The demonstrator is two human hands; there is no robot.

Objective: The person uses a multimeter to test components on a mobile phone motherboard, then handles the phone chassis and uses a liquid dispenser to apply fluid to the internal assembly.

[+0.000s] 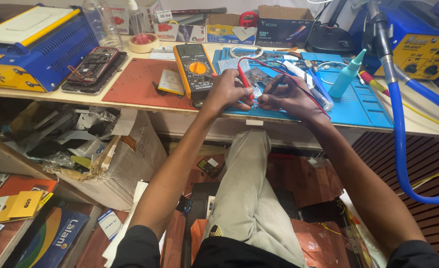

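My left hand (226, 93) grips a red test probe (244, 79) with its tip pointing down at a small part on the blue work mat (363, 106). My right hand (290, 98) holds a black test probe (276, 84) against the same spot, close beside the left hand. Red and black leads run from the probes toward the yellow and black multimeter (194, 69), which lies flat just left of my left hand. The small part under the probe tips is mostly hidden by my fingers.
A dark red mat (137, 82) lies left of the meter, with an opened phone (93, 67) beyond it. A blue machine (31, 44) stands far left, a blue and yellow station (423, 44) far right with a blue hose (401, 144). A teal squeeze bottle (346, 77) stands on the mat. Boxes crowd the floor below.
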